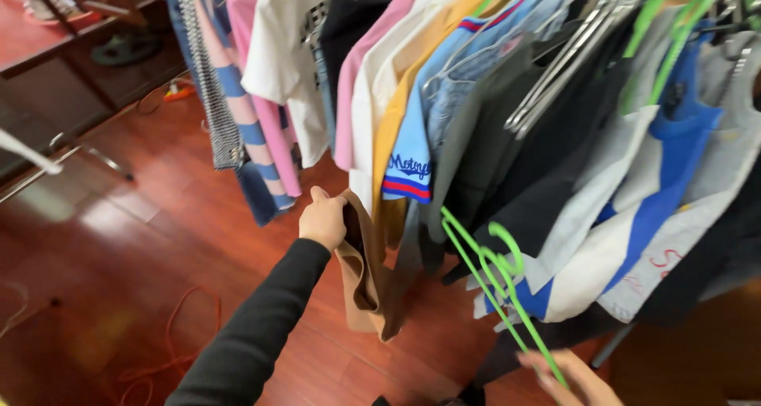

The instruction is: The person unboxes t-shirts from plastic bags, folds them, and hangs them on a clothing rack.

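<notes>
A person's left hand (323, 220), in a black sleeve, has its grip clenched on the top edge of a tan fabric garment (366, 283) hanging just left of frame centre, below a crowded rack of hanging shirts (476, 97). At five o'clock, the right hand (572, 378), partly cut off by the frame's lower edge, grasps two bright green plastic hangers (495, 267); its fingers are blurred. At eight o'clock an orange cable (170, 335) loops over the reddish wooden floor (119, 239). The rack's rail is hidden behind clothing.
</notes>
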